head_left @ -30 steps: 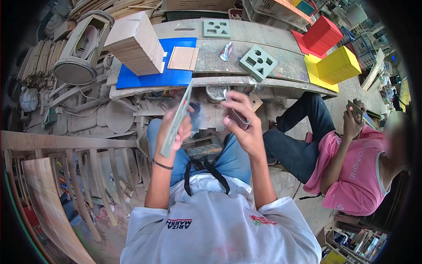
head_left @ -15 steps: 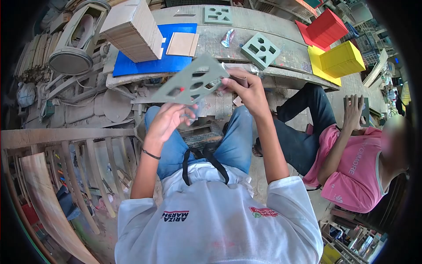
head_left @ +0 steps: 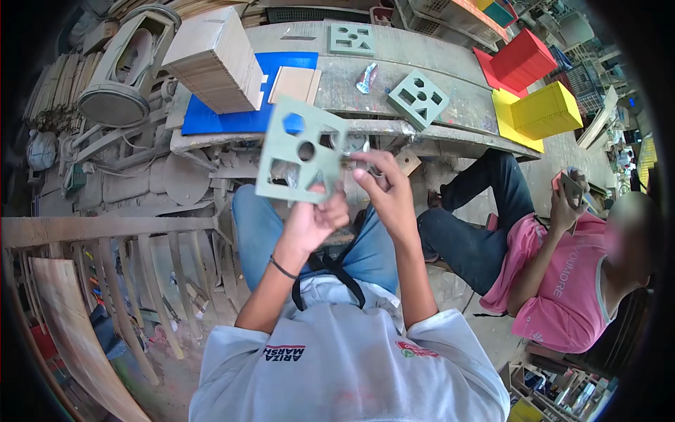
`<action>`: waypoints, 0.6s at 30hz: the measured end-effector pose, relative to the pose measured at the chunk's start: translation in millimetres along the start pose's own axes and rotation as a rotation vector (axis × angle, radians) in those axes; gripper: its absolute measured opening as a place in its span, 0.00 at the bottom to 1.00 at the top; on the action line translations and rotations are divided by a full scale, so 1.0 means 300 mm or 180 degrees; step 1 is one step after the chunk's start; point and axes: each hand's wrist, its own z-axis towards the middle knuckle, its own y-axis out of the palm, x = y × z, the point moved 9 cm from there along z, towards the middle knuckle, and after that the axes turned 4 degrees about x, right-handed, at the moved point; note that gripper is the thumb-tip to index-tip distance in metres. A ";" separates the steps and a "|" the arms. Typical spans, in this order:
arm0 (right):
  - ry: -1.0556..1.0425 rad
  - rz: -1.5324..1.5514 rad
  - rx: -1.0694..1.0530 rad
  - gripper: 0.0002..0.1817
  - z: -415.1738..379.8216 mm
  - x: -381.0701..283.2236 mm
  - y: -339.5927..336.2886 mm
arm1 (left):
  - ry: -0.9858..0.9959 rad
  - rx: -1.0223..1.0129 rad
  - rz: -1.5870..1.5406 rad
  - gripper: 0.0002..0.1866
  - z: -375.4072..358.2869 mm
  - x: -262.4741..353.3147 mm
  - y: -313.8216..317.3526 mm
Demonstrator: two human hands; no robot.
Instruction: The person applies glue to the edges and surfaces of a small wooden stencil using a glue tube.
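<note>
A grey-green board [head_left: 277, 149] with cut-out shapes is held up over my lap, its face turned toward the camera. My left hand [head_left: 315, 224] grips its lower right edge. My right hand [head_left: 383, 184] is beside the board's right edge, its fingers bent; a small thing at the fingertips is too unclear to name. On the bench lie two similar boards with cut-out shapes, one at the back [head_left: 351, 39] and one nearer the front edge [head_left: 418, 98].
The wooden bench [head_left: 457, 77] bears a blue panel [head_left: 225, 116] with a stack of wooden pieces [head_left: 214, 63], a crumpled tube [head_left: 367, 78], and red [head_left: 522, 62] and yellow [head_left: 545, 111] stacks. A co-worker in pink [head_left: 562, 281] sits at the right. A slatted wooden frame [head_left: 105, 228] stands left.
The board has turned from a slant to nearly upright and come lower. My left hand has moved right and closed on its lower edge. The co-worker's hands have shifted.
</note>
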 end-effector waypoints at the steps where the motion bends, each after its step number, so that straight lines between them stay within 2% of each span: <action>1: -0.0028 -0.0001 0.0010 0.14 0.002 0.037 -0.007 | -0.0612 -0.0553 -0.0302 0.12 -0.019 -0.069 0.031; 3: 0.0392 0.0461 -0.0624 0.12 -0.016 0.137 0.053 | -0.0729 -0.0420 -0.0263 0.09 -0.041 -0.129 -0.004; 4: 0.0809 0.0581 -0.0717 0.10 -0.031 0.179 0.067 | -0.0963 -0.0479 -0.0406 0.10 -0.060 -0.157 -0.010; 5: 0.0797 0.0578 -0.0720 0.10 -0.038 0.192 0.075 | -0.0956 -0.0489 -0.0402 0.10 -0.071 -0.165 -0.018; 8: 0.1373 0.1957 -0.0559 0.15 -0.076 0.265 0.111 | -0.0982 -0.0428 -0.0250 0.11 -0.096 -0.182 -0.028; 11: 0.1693 0.2322 -0.0162 0.17 -0.103 0.276 0.119 | -0.0929 -0.0522 -0.0188 0.11 -0.101 -0.162 -0.029; 13: 0.1643 0.2344 -0.0295 0.16 -0.095 0.272 0.121 | -0.0957 -0.0594 -0.0068 0.11 -0.097 -0.147 -0.031; 15: 0.1800 0.2267 -0.0554 0.14 -0.100 0.266 0.142 | -0.0965 -0.0406 0.0377 0.11 -0.094 -0.139 -0.054; 18: 0.1734 0.2001 -0.0581 0.11 -0.066 0.269 0.149 | -0.0933 -0.0489 0.0377 0.13 -0.064 -0.110 -0.065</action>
